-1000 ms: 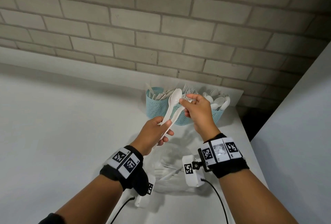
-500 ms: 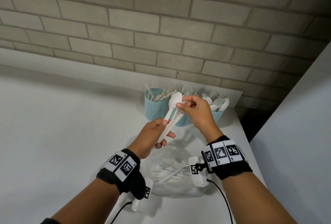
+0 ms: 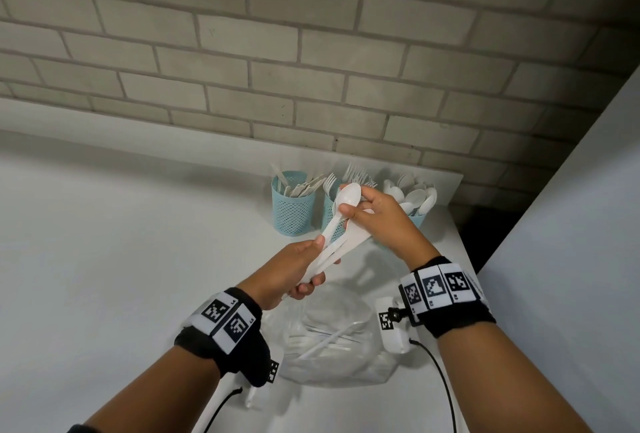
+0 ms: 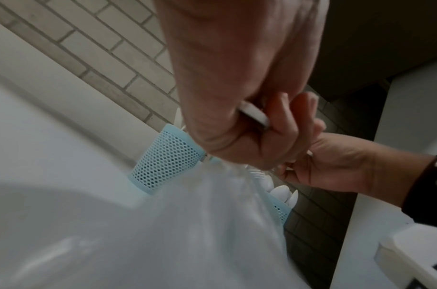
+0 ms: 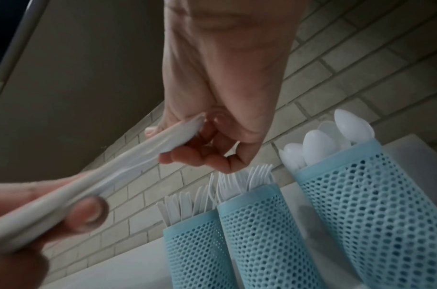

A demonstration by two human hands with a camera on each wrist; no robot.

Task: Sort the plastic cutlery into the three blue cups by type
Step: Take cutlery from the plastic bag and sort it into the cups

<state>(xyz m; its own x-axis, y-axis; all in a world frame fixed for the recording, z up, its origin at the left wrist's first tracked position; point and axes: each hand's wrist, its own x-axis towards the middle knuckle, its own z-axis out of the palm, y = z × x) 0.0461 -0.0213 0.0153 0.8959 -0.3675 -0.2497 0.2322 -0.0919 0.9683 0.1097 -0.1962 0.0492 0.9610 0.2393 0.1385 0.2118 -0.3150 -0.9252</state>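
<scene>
Both hands point(image 3: 341, 242) grip perhaps three spoons point(image 3: 341, 221) before three cups point(image 3: 292, 205).

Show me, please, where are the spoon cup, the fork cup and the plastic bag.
spoon cup point(image 5: 375, 205): right wrist view, mesh wall.
fork cup point(image 5: 256, 234): right wrist view, mesh wall.
plastic bag point(image 3: 346, 363): head view, front part.

A wall of pale grey bricks point(image 3: 311, 51) with darker mortar lines is seen across the upper part of the head view. Below it, a white bench point(image 3: 104, 259) is spread over the left and middle of the frame. A flat white panel point(image 3: 571, 259) is seen along the right edge, with a dark gap point(image 3: 467, 235) between it and the bench. A clear plastic bag point(image 3: 332, 360) is laid on the bench at lower centre. Black cables point(image 3: 446, 387) are seen low in the frame.
</scene>
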